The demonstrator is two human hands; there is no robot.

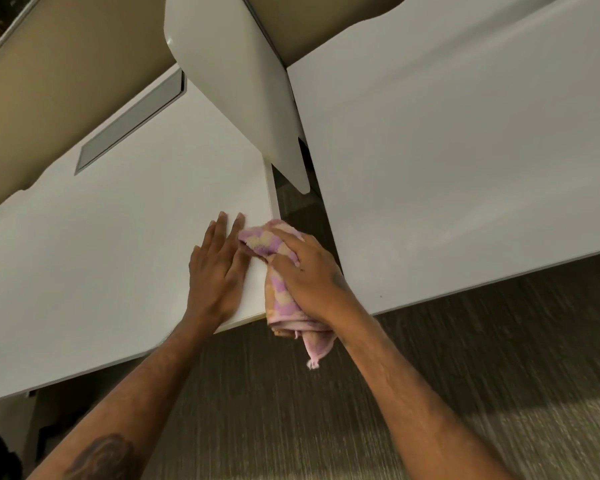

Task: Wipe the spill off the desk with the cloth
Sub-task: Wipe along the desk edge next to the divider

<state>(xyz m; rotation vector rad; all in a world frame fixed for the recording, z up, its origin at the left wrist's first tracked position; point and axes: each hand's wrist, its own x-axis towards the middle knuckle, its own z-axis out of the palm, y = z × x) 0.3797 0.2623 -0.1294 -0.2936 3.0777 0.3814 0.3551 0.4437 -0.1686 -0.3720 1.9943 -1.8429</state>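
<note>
Two hands at the corner of a white surface [101, 258]

The left hand [215, 271] lies flat on it. The right hand [309, 275] grips a pink and yellow cloth [281, 299] at the edge, one end hanging down.

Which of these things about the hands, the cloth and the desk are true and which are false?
1. The right hand grips a pink and cream checked cloth. True.
2. The left hand is also holding the cloth. False: it lies flat and open on the white desk top.
3. The cloth is at the desk's right corner, and part of it hangs over the edge. True.
4. A big puddle shows in the middle of the desk. False: no spill can be seen there.
5. A grey rectangular panel is set into the desk near the back. True.
6. The floor is bright red. False: it is brownish grey carpet.
</note>
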